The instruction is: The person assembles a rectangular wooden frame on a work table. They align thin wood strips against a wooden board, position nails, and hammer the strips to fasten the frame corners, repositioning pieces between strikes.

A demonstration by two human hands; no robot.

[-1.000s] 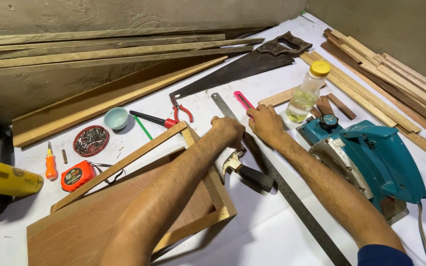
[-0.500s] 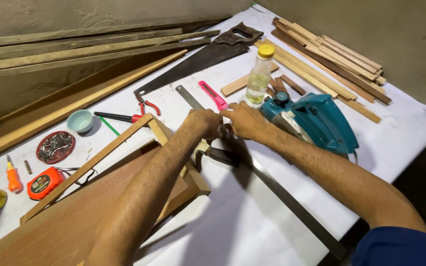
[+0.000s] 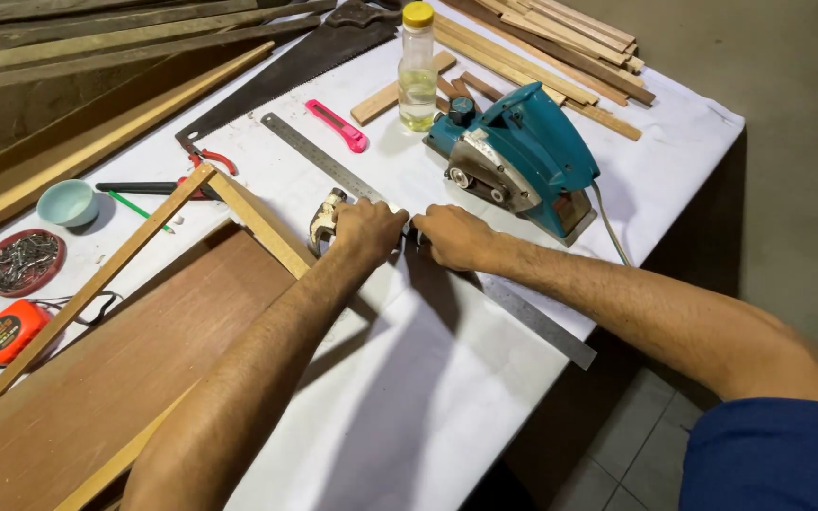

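1. Left hand [image 3: 368, 230]: grip closed over a steel claw hammer [image 3: 324, 218], of which only the head and claw show at the hand's 9 o'clock. The handle is hidden under the palm. The hammer lies low on the white-covered tabletop [image 3: 409, 378].

2. Right hand [image 3: 453, 237]: fingers curled shut at the left hand's 3 o'clock, close beside it but apart. Whether it pinches anything I cannot tell, as its fingers hide the contact. Judgement: both hands close in on one spot, consistent with one steadying while the other holds.

3. Long steel ruler [image 3: 352, 185]: lies flat on a diagonal from 11 to 5 o'clock, passing under both hands. Its far end shows past the wrists.

4. Hammer, appearance: bright metal, a curved split claw, some dulling on the head. It sits just beside the corner of a light wooden frame on a brown board [image 3: 172, 312], at the hammer's 8 o'clock.

5. Surroundings: a teal electric planer [image 3: 523, 156] at the hands' 1 o'clock, near. A clear bottle with a yellow cap [image 3: 417, 71] at 12 o'clock. A pink utility knife [image 3: 338, 126] and a dark handsaw [image 3: 305, 61] at 11 o'clock, well apart.
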